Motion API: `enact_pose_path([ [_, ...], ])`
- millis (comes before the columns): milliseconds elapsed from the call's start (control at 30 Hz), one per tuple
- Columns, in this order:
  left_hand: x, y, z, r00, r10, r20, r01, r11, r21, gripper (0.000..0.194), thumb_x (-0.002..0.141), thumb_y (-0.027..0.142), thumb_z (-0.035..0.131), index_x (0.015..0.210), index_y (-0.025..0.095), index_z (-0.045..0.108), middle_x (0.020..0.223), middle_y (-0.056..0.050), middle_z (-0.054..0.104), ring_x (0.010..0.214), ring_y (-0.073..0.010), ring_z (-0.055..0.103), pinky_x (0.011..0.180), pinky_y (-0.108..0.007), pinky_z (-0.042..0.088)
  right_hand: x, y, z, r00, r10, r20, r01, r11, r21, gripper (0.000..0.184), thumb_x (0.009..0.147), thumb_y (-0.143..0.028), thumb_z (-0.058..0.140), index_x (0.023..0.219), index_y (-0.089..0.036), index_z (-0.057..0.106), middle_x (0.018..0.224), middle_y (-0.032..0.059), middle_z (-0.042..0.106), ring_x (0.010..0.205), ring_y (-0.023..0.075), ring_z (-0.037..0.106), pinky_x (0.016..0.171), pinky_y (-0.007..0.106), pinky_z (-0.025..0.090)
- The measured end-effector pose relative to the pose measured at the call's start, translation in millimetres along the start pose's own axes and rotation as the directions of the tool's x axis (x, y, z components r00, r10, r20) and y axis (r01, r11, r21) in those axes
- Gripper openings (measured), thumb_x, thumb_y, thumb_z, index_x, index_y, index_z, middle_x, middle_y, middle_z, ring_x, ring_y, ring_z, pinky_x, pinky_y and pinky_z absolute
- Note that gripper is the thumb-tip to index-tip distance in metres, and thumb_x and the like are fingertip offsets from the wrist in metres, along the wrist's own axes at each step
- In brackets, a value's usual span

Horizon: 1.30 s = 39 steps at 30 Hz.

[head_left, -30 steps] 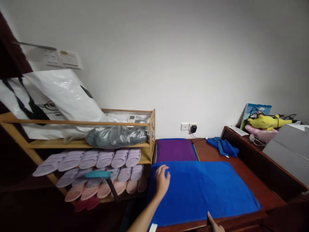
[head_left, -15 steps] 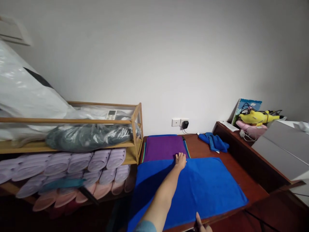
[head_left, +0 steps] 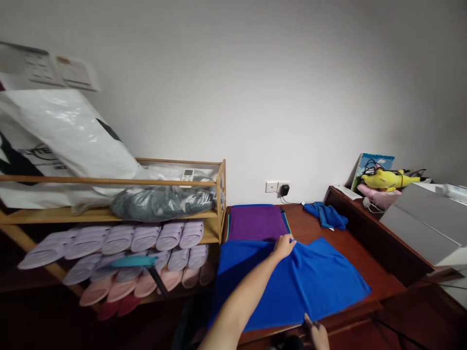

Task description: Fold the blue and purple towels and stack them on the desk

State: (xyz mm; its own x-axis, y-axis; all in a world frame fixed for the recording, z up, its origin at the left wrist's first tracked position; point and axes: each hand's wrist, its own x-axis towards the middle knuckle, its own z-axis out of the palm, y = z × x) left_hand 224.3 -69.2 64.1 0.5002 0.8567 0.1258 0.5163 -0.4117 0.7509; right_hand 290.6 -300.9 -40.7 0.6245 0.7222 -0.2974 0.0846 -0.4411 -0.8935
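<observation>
A large blue towel (head_left: 314,282) lies spread on a reddish-brown wooden table (head_left: 317,231). My left hand (head_left: 283,245) reaches across it and pinches its far edge, which is lifted and wrinkled under the fingers. At the table's near edge my right hand (head_left: 316,332) rests on the towel's near edge, fingers closed on the cloth. Just beyond the blue towel sits a stack of folded towels with a purple one (head_left: 256,222) on top.
A wooden rack (head_left: 109,214) to the left holds rows of lilac and pink slippers, a grey bagged bundle, a remote and white plastic bags. A crumpled blue cloth (head_left: 326,216) lies at the back. Plush toys (head_left: 386,180) and grey boxes (head_left: 426,223) stand on the right. A wall socket (head_left: 277,187) holds a charger.
My left hand has slid right along the towel's far edge, closed on it and lifted it, wrinkling the cloth. The right hand has moved slightly higher into view.
</observation>
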Motion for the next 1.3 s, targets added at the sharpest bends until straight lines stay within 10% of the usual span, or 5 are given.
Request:
enact_pose_path([
  [300, -37, 35, -86.5, 0.998, 0.061, -0.013, -0.059, 0.872, -0.486, 0.031, 0.084, 0.044, 0.057, 0.084, 0.014, 0.063, 0.082, 0.0, 0.066, 0.075, -0.0144, 0.062, 0.072, -0.033, 0.05, -23, -28, -72, 0.967, -0.155, -0.203, 0.192, 0.965, 0.181, 0.047, 0.051, -0.065, 0.063, 0.051, -0.02, 0.052, 0.053, -0.0023, 0.053, 0.057, 0.0148, 0.051, 0.055, 0.025, 0.041],
  [600, -112, 69, -179.8, 0.984, 0.084, -0.156, -0.173, 0.638, -0.75, 0.038, 0.067, 0.048, 0.071, 0.081, 0.014, 0.069, 0.077, -0.005, 0.07, 0.071, -0.0158, 0.061, 0.069, -0.029, 0.047, -48, -162, -161, 0.778, -0.301, -0.551, 0.492, 0.838, 0.236, 0.036, 0.061, -0.049, 0.071, 0.08, -0.02, 0.062, 0.06, -0.0061, 0.05, 0.048, 0.0077, 0.035, 0.043, 0.023, 0.029],
  [867, -158, 57, -215.0, 0.931, -0.089, -0.354, -0.232, 0.605, -0.762, 0.034, 0.063, 0.045, 0.075, 0.077, 0.016, 0.062, 0.066, 0.001, 0.064, 0.06, -0.0113, 0.057, 0.06, -0.024, 0.044, -25, -226, -141, 0.773, -0.513, -0.372, 0.615, 0.751, 0.242, 0.043, 0.06, -0.05, 0.073, 0.084, -0.015, 0.065, 0.064, -0.0018, 0.057, 0.059, 0.0096, 0.046, 0.053, 0.022, 0.038],
  [1133, -151, 40, -238.3, 0.874, -0.158, -0.46, -0.256, 0.655, -0.711, 0.038, 0.06, 0.044, 0.076, 0.073, 0.021, 0.049, 0.053, 0.007, 0.057, 0.048, -0.0092, 0.052, 0.049, -0.021, 0.039, -4, -252, -110, 0.784, -0.595, -0.176, 0.618, 0.728, 0.297, 0.06, 0.065, -0.05, 0.071, 0.111, -0.014, 0.058, 0.055, -0.0046, 0.056, 0.048, 0.007, 0.042, 0.045, 0.02, 0.033],
  [1300, -133, 26, -248.4, 0.851, -0.209, -0.482, -0.222, 0.689, -0.69, 0.036, 0.054, 0.041, 0.079, 0.067, 0.02, 0.052, 0.052, 0.008, 0.054, 0.049, -0.0079, 0.049, 0.048, -0.019, 0.033, 7, -266, -98, 0.763, -0.639, -0.095, 0.643, 0.739, 0.202, 0.047, 0.065, -0.052, 0.069, 0.091, -0.013, 0.07, 0.082, 0.0053, 0.069, 0.072, 0.0137, 0.058, 0.064, 0.025, 0.046],
])
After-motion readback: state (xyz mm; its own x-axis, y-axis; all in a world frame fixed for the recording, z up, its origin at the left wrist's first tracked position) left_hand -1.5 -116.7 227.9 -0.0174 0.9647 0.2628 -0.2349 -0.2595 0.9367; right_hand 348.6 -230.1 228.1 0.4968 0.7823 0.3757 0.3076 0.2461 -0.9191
